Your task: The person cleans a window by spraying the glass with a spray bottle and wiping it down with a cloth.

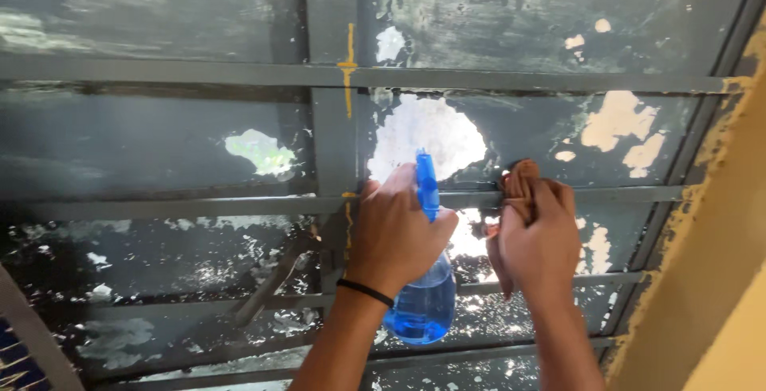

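Head view: left hand (392,231) wrapped round blue spray bottle (425,279), nozzle aimed at grimy window pane (159,144). Right hand (536,239) clutches bunched brown cloth (519,187) (pressed against grey metal bar (622,194)), placed for rubbing beside spray spot. Yellow wall (718,279) at right.

The left hand (395,231) covers the neck and trigger of the blue spray bottle (425,303), so only its nozzle tip and lower body show. Most of the brown cloth (519,187) is hidden inside the right hand (538,239). Both forearms are cut off by the bottom edge. The window grille (335,120) runs past every edge, and the glass behind is too smeared to see through.
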